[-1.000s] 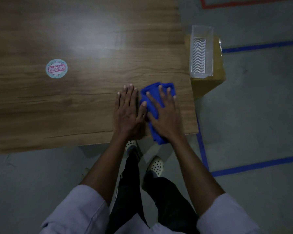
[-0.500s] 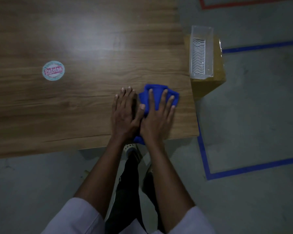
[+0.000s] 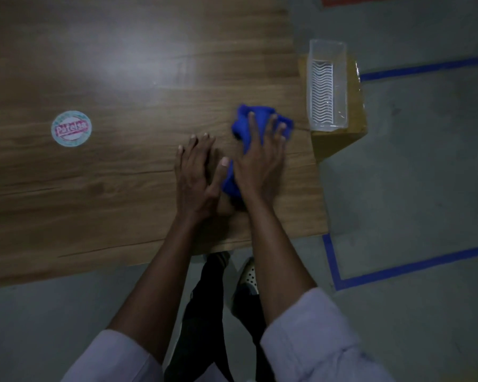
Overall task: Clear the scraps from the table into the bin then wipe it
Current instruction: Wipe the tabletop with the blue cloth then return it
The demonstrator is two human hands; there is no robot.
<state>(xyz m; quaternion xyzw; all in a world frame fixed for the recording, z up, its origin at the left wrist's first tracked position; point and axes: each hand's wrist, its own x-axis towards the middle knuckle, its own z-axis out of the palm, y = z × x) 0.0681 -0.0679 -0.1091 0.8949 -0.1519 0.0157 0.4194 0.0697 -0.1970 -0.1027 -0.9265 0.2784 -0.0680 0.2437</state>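
A blue cloth [image 3: 255, 117] lies bunched on the wooden table [image 3: 108, 188] near its right edge. My right hand [image 3: 260, 161] presses flat on the cloth with fingers spread, gripping it against the wood. My left hand [image 3: 198, 175] rests flat on the table just left of the cloth, fingers apart, holding nothing. A clear plastic bin [image 3: 327, 84] stands on a cardboard box [image 3: 340, 139] just beyond the table's right edge. I see no scraps on the tabletop.
A round sticker [image 3: 71, 128] with pink lettering sits on the table at the left. Blue tape lines [image 3: 398, 270] mark the grey floor to the right. My legs and shoes [image 3: 250, 271] are below the table's front edge.
My right hand has pushed the blue cloth forward and to the right, toward the table's right edge. My left hand has stayed flat in about the same spot.
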